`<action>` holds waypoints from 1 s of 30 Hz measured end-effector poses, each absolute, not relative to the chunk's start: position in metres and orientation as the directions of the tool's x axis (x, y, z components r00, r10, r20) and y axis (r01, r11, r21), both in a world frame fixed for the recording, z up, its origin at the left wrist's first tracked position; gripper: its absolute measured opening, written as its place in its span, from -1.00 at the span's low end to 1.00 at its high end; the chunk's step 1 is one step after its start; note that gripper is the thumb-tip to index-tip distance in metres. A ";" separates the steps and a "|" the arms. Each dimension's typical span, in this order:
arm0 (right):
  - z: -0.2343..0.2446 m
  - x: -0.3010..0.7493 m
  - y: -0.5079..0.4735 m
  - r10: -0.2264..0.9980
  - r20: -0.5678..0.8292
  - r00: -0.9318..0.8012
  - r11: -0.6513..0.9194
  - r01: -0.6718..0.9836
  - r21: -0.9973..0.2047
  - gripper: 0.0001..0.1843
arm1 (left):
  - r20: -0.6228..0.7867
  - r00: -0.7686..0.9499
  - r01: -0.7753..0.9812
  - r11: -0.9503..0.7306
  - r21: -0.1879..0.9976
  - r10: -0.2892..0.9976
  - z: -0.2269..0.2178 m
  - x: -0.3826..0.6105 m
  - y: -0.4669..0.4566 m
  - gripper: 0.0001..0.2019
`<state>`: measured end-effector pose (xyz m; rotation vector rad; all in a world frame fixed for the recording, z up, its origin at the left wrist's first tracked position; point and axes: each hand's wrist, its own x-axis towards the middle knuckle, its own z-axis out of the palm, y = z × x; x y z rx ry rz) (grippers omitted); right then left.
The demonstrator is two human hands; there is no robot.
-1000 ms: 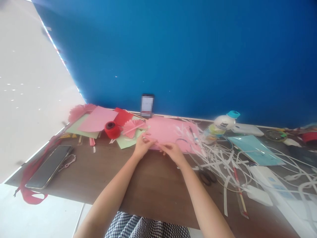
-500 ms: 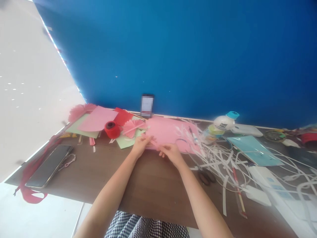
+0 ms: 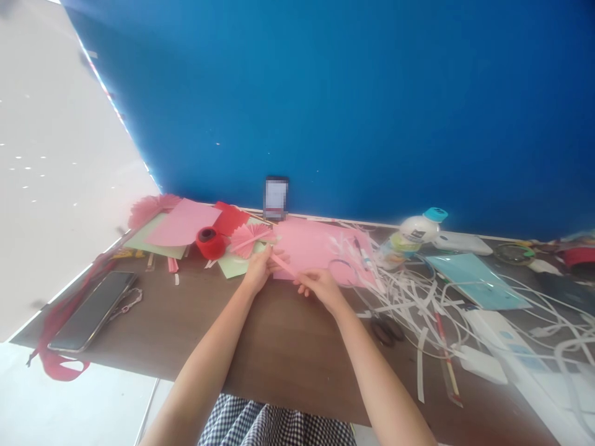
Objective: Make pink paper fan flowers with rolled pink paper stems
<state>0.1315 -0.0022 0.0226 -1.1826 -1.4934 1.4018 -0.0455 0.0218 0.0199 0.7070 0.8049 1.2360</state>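
Between my two hands a narrow pink folded paper strip [image 3: 285, 265] is held slantwise, just above the near edge of a large pink paper sheet [image 3: 311, 241]. My left hand [image 3: 261, 267] pinches its upper left end, fingers partly hidden. The lower right end sits between the thumb and fingers of my right hand [image 3: 320, 286], closed on it. Left of my left hand lies a pleated pink paper fan [image 3: 251, 239], over light green paper [image 3: 232, 267]. A red ribbon roll [image 3: 211, 243] stands beside the fan.
Black-handled scissors [image 3: 387, 332] and a tangle of white strips and cables [image 3: 418, 294] lie to the right, near a white bottle with a blue cap [image 3: 418, 228]. A dark phone [image 3: 93, 310] rests at left; another phone [image 3: 276, 198] leans against the blue wall.
My left hand has shifted slightly left and up along the pink strip, so more of it shows between the hands. My right hand stays nearly in place.
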 end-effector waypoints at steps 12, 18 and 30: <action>0.030 0.127 -0.003 0.977 -0.105 -0.185 -0.086 0.110 -0.990 -0.63 | -0.057 0.116 -0.464 0.105 0.879 0.992 0.016 -0.026 0.010 -0.64; 0.035 0.129 -0.004 0.990 -0.076 -0.115 -0.055 0.178 -0.982 -0.65 | -0.085 0.120 -0.592 0.140 0.793 0.989 0.018 -0.032 0.015 -0.63; 0.029 0.135 -0.001 0.984 -0.032 -0.173 0.002 0.193 -0.981 -0.64 | -0.144 -0.104 -0.705 0.029 0.709 0.984 0.010 -0.045 0.025 -0.75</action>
